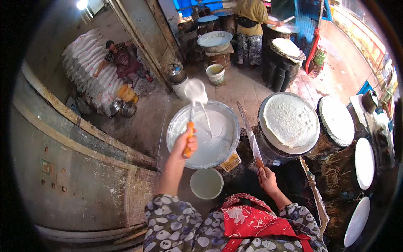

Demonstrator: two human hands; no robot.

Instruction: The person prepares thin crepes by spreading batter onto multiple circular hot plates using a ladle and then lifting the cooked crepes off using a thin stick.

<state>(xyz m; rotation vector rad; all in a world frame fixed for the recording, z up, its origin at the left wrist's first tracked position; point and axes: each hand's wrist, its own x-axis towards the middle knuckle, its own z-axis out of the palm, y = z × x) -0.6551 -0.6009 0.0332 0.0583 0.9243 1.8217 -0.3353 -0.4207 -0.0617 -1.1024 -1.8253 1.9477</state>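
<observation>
My left hand [184, 143] is wrapped round the orange handle of a ladle [195, 90]. White batter coats the ladle's bowl and runs off it in a thin stream into a wide basin [170, 138] of white batter [218, 126]. In my right hand [267, 179] is the wooden grip of a long flat blade [252, 140], pointing away from me between the basin and a round griddle [275, 158]. A thin, pale sheet of batter [290, 119] with a bubbly surface covers that griddle.
A bucket of cloudy liquid [206, 184] stands below the basin. More round griddles with white tops [336, 121] curve down the right side. At the back a person in a yellow top [253, 14] works; another person [119, 61] sits by stacked white sacks [86, 63]. A white bucket [215, 77] stands beyond the basin.
</observation>
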